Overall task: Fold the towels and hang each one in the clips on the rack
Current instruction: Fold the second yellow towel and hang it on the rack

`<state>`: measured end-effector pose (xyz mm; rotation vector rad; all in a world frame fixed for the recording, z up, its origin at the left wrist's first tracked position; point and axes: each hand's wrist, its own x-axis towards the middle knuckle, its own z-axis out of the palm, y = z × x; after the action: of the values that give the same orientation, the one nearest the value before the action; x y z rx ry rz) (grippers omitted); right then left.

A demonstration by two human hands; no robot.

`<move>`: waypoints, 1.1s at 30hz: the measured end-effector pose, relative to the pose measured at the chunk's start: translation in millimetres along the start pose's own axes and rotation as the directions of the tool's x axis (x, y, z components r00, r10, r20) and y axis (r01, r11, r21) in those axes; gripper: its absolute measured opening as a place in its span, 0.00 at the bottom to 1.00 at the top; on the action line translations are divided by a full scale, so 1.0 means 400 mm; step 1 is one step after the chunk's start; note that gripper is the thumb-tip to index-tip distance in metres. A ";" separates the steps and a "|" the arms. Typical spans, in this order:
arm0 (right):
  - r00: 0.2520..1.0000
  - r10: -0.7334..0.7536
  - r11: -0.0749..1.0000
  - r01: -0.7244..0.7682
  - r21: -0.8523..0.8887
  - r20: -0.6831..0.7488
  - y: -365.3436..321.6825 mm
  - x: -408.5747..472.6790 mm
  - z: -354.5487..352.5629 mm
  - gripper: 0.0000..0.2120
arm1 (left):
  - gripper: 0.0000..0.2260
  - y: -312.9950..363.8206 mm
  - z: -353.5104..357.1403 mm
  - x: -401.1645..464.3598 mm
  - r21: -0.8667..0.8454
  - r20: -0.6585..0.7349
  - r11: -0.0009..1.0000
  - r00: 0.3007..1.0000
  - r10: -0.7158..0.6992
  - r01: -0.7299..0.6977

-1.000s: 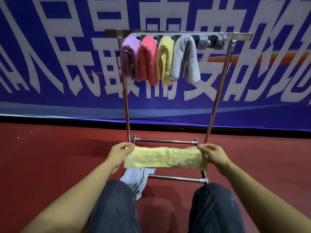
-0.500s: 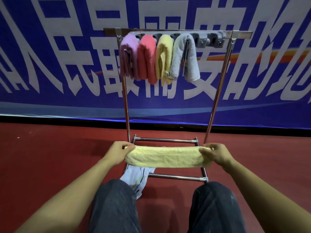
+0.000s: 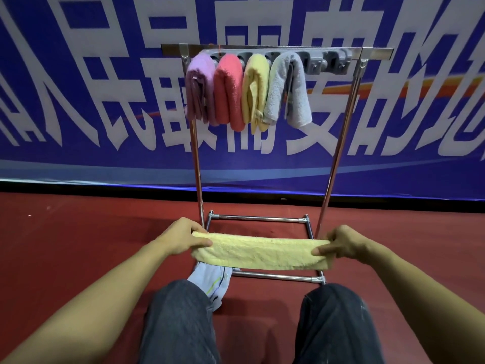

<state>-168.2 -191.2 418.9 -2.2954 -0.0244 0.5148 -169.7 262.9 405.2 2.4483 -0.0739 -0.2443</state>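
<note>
Folded pale yellow towel (image 3: 259, 253) held as a long horizontal band in the lower centre of the frame, stretched between both hands above the rack's base bars.

Left hand (image 3: 183, 236), left of centre: grip clenched on the towel's left end. Thumb lies along the top face, pointing right; the other fingers curl over the far edge. How far they wrap under cannot be seen.

Right hand (image 3: 341, 244), right of centre: grip clenched on the towel's right end, thumb pressed on the near face, fingers curled over the top. Fingertips behind the cloth are hidden.

Rack (image 3: 338, 143), a chrome frame, stands on the red floor (image 3: 78, 245) in the middle of the frame. Along its top bar a grey clip strip (image 3: 325, 60). Four folded towels hang there side by side, touching: purple towel (image 3: 200, 88), pink towel (image 3: 228, 93), yellow towel (image 3: 256, 90), grey towel (image 3: 287, 88). The clips behind them are covered; the clips at the strip's right end show bare.

A light blue cloth (image 3: 210, 282) lies on the floor at lower centre, partly hidden by the held towel and the person's left knee (image 3: 178, 311). Its full shape cannot be made out.

Blue banner (image 3: 78, 101) with white characters fills the upper frame, cut off at the edges.
</note>
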 end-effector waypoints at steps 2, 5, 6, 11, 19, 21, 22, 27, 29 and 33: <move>0.999 0.013 0.998 -0.010 -0.066 0.034 0.005 0.003 -0.002 0.14 | 0.12 0.003 -0.005 -0.002 0.021 0.071 1.000 0.997 0.004 -0.006; 0.998 0.022 0.991 -0.014 -0.132 0.065 0.007 0.009 -0.003 0.15 | 0.11 0.012 -0.009 -0.004 0.089 0.129 0.996 0.992 0.007 -0.019; 0.998 0.022 0.989 -0.013 -0.147 0.063 0.003 0.009 -0.005 0.15 | 0.10 0.016 -0.011 -0.004 0.110 0.130 0.994 0.991 0.009 -0.024; 1.000 -0.002 0.969 0.006 -0.248 0.019 -0.013 -0.004 -0.013 0.14 | 0.12 0.015 -0.016 -0.001 0.154 0.171 0.987 0.985 0.028 -0.055; 0.985 -0.085 0.980 0.110 0.168 -0.153 0.024 -0.013 0.019 0.20 | 0.14 0.030 0.031 -0.018 -0.439 -0.037 0.897 0.996 -0.079 0.055; 0.972 -0.072 0.961 0.128 0.247 -0.223 0.010 -0.017 0.039 0.15 | 0.11 0.042 0.048 -0.017 -0.573 -0.153 0.819 0.977 -0.147 0.034; 0.962 -0.067 0.952 0.141 0.270 -0.263 0.006 -0.014 0.051 0.14 | 0.10 0.048 0.056 -0.014 -0.604 -0.209 0.797 0.961 -0.180 0.018; 0.899 -0.047 0.930 0.198 0.310 -0.435 0.007 -0.008 0.086 0.11 | 0.11 0.058 0.061 0.003 -0.561 -0.381 0.827 0.897 -0.223 -0.032; 0.895 -0.028 0.921 0.196 0.337 -0.445 0.016 -0.015 0.101 0.11 | 0.11 0.067 0.046 0.004 -0.561 -0.402 0.826 0.890 -0.215 -0.054; 0.944 0.031 0.951 0.074 0.300 -0.329 0.060 0.005 0.147 0.11 | 0.09 0.130 0.000 0.016 -0.510 -0.402 0.850 0.910 -0.100 -0.132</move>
<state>-191.6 -167.3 365.1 -2.0403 0.1834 0.1044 -163.1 221.7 436.9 1.8914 0.1439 0.2474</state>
